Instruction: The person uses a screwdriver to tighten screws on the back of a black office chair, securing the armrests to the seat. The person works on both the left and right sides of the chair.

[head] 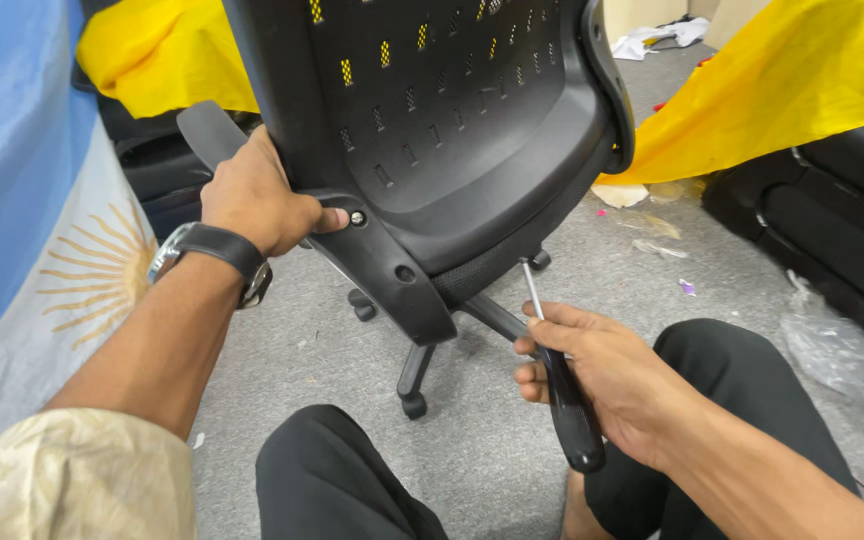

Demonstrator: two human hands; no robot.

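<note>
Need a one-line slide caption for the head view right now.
Left hand grips the armrest bracket of a black office chair, thumb beside a bolt; right hand holds a screwdriver.

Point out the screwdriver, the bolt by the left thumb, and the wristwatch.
screwdriver [570,405]: head view, on the black handle held in the right hand [607,385].
bolt [358,217]: head view, on its head in the armrest bracket, at the left hand [252,200] thumb tip.
wristwatch [214,246]: head view, on the black strap.

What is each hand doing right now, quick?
Left hand: closed on the office chair's armrest bracket, thumb by a bolt.
Right hand: closed around a screwdriver.
</note>
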